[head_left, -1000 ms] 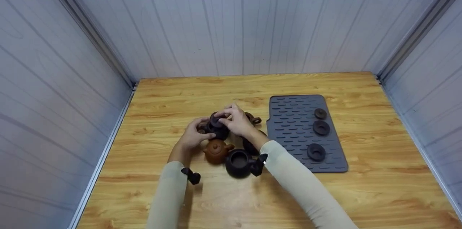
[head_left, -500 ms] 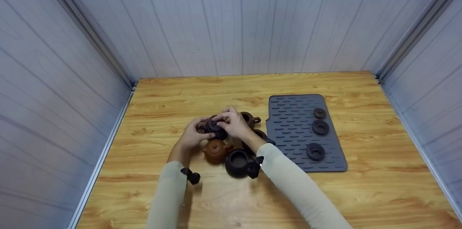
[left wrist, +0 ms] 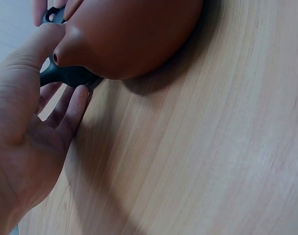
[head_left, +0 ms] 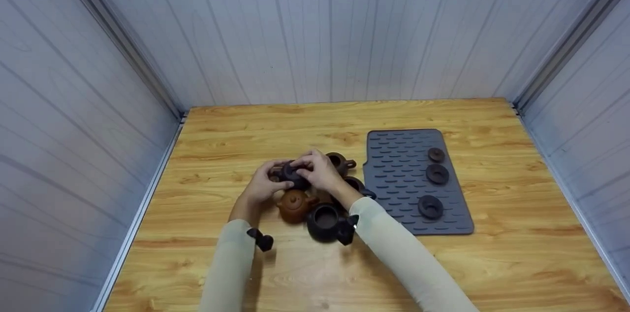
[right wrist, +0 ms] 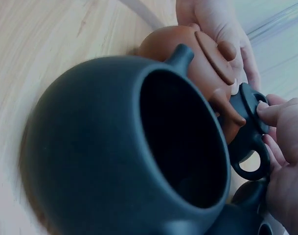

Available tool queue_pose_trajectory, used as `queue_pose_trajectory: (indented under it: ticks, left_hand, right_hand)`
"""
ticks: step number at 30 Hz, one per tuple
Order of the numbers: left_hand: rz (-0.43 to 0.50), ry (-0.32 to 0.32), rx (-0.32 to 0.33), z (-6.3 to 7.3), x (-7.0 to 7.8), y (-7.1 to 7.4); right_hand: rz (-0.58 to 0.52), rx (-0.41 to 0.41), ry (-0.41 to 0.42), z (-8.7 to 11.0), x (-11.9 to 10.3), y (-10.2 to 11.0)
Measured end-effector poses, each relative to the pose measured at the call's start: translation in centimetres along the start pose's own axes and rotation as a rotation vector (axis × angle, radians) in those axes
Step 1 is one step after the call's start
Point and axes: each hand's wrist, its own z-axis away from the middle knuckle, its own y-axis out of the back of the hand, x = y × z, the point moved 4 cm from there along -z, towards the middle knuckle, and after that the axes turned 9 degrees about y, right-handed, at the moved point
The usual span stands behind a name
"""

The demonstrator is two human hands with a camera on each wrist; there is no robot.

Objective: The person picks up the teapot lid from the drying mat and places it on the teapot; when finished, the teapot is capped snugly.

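Both hands meet at a small dark teapot (head_left: 299,183) left of the middle of the table. My left hand (head_left: 264,184) holds its body from the left, thumb on the near side and fingers on the far side. With thumb and fingers, my right hand (head_left: 319,172) pinches the dark lid (right wrist: 250,104), which sits on the teapot's top in the right wrist view. Against the near side of this pot stands a lidded reddish-brown teapot (head_left: 294,206); its spout (left wrist: 68,51) is beside my left thumb in the left wrist view.
A lidless dark teapot (head_left: 322,223) stands in front, its wide mouth seen in the right wrist view. Two more dark pots (head_left: 336,160) stand to the right, one partly under my right forearm. Three dark lids (head_left: 437,174) lie on a grey mat (head_left: 393,174) at right.
My right hand has moved slightly left and down, and the lid that was tilted up now lies lower on the teapot. The left hand has kept its place.
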Motion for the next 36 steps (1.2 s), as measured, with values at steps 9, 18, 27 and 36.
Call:
queue_pose_trajectory:
  ticks: [9, 18, 27, 36]
  left_hand:
    - [0.004, -0.016, -0.005, 0.2, 0.2, 0.0]
    - [-0.001, -0.029, -0.009, 0.1, 0.1, 0.1]
    - [-0.004, -0.03, -0.015, 0.1, -0.1, 0.2]
    - [0.004, -0.028, 0.007, 0.1, 0.2, 0.0]
  right_hand:
    - [-0.007, -0.011, -0.009, 0.1, 0.0, 0.2]
    - [0.028, 0.011, 0.06, -0.2, 1.8, -0.3]
    - [-0.057, -0.043, 0.003, 0.2, -0.1, 0.8]
    - [-0.107, -0.093, -0.019, 0.8, -0.3, 2.5]
